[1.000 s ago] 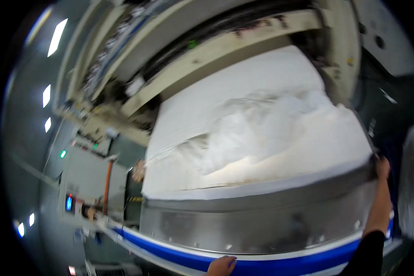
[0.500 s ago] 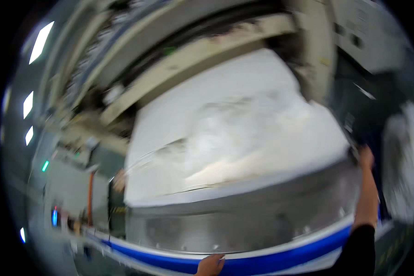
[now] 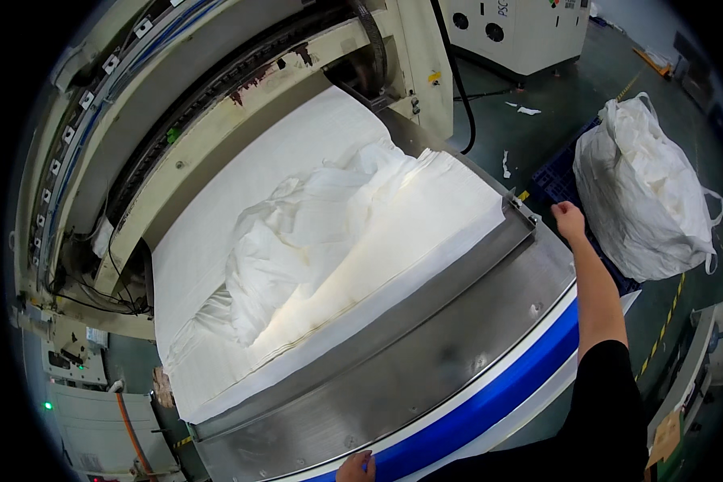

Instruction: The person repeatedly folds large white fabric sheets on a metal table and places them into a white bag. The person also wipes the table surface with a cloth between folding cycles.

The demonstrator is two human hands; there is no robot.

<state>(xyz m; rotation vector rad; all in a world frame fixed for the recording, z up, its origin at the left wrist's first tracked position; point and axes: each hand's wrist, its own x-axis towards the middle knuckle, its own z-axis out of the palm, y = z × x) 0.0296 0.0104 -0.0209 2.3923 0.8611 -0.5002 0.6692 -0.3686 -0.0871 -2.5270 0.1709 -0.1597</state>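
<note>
The left hand (image 3: 356, 467) is at the blue edge (image 3: 490, 408). The right hand (image 3: 569, 219) curls near the bag (image 3: 643, 189). I can't tell if either grips anything. The white pile (image 3: 426, 233) lies on the table (image 3: 450, 353).

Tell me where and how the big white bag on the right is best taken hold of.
Probably by the loop handle on the right edge of the white bag, coming from the right: it stands out from the bulging body, leaving its loop open.
</note>
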